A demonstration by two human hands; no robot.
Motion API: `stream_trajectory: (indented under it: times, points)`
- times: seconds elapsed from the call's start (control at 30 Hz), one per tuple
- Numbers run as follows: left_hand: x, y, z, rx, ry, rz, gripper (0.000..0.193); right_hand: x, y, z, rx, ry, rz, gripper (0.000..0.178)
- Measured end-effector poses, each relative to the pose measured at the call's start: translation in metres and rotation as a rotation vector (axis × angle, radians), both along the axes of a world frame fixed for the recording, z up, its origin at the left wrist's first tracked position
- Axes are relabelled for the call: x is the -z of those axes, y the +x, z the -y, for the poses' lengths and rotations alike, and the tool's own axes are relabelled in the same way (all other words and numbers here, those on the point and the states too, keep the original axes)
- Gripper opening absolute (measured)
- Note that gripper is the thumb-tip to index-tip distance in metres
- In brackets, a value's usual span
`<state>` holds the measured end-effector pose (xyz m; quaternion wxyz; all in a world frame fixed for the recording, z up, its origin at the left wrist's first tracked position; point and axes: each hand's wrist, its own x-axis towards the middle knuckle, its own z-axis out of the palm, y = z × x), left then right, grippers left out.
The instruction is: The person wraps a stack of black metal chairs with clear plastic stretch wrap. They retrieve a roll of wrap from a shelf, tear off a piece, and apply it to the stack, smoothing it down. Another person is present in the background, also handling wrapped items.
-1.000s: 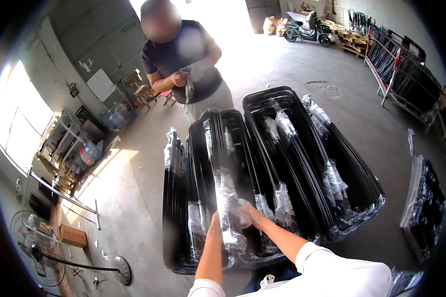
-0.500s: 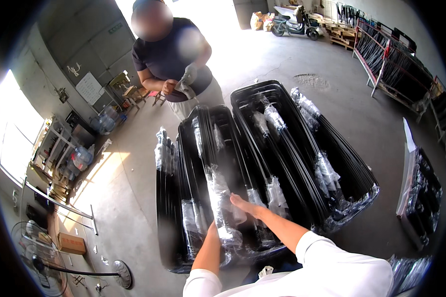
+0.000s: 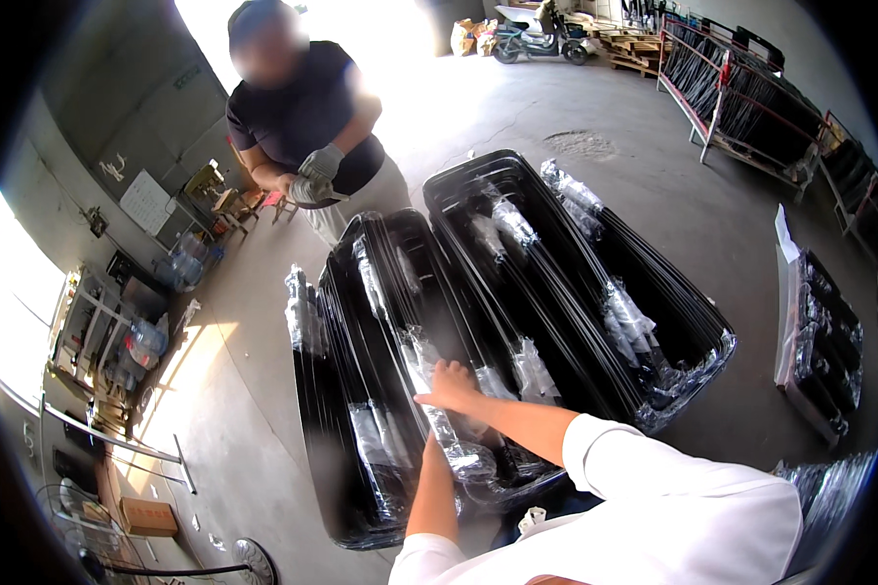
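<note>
Several long black frames (image 3: 576,327) are stacked side by side in front of me, with clear plastic film around parts of them. Across the top of the left stack, my right hand (image 3: 451,387) rests on a film-wrapped black frame (image 3: 421,359), thumb apart from the fingers. The fingers look stretched out over the film. My left hand reaches in lower down, beside the same wrapped part; its forearm (image 3: 433,502) shows, while the fingers are hidden behind the film and frame.
Beyond the stacks stands a person (image 3: 307,127) with grey gloves. More film-wrapped black parts (image 3: 824,336) lean at the right. A red-and-white rack (image 3: 732,97) holds dark parts. A fan base (image 3: 256,564) and a cardboard box (image 3: 148,517) are at lower left.
My right hand has moved from the right side of the wrapped frame onto its top, and its fingers have spread. The person opposite has shifted their gloved hands. The whole view has turned slightly.
</note>
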<state>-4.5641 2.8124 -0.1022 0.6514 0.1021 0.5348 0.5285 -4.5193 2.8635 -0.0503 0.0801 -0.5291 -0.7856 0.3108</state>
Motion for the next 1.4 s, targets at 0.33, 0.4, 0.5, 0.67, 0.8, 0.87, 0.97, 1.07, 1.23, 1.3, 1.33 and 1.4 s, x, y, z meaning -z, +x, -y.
stream_trajectory:
  times: [0.33, 0.4, 0.5, 0.67, 0.8, 0.87, 0.97, 1.07, 1.23, 1.3, 1.33, 1.4]
  points:
    - [0.022, -0.039, -0.001, -0.002, 0.045, 0.058, 0.018, -0.002, -0.044, 0.006, -1.349, 0.492, 0.407, 0.028]
    - [0.024, -0.038, 0.015, -0.033, 0.004, 0.136, 0.018, -0.013, -0.052, -0.003, -1.457, 0.289, 0.457, 0.037]
    - [0.03, -0.034, 0.055, -0.091, -0.073, 0.238, 0.018, -0.021, -0.057, -0.009, -1.491, 0.373, 0.33, 0.047]
    - [0.005, -0.017, 0.072, -0.304, 0.074, 0.319, 0.016, -0.031, -0.054, -0.016, -1.475, 0.313, 0.267, 0.044]
    - [0.115, -0.046, 0.074, -0.354, 0.203, 0.439, 0.032, -0.031, -0.061, -0.019, -1.485, 0.291, 0.265, 0.039]
    - [0.088, -0.04, 0.071, -0.451, 0.241, 0.465, 0.036, -0.036, -0.063, -0.022, -1.51, 0.304, 0.209, 0.035]
    - [0.061, -0.032, 0.073, -0.6, 0.381, 0.499, 0.043, -0.037, -0.062, -0.023, -1.483, 0.308, 0.208, 0.033]
    - [0.047, -0.031, 0.087, -0.754, 0.526, 0.451, 0.05, -0.036, -0.057, -0.021, -1.517, 0.309, 0.205, 0.037]
    - [0.034, -0.066, 0.088, -0.733, 0.448, 0.766, 0.059, -0.029, -0.056, -0.023, -1.44, 0.136, 0.067, 0.03]
    - [0.023, -0.071, 0.089, -0.629, 0.485, 0.743, 0.06, -0.025, -0.052, -0.027, -1.35, 0.051, -0.182, 0.021]
    - [0.023, -0.075, 0.085, -0.638, 0.438, 0.704, 0.061, -0.022, -0.049, -0.027, -1.359, 0.07, -0.12, 0.02]
    - [0.011, -0.082, 0.081, -0.595, 0.36, 0.588, 0.064, -0.023, -0.05, -0.027, -1.374, 0.116, -0.003, 0.017]
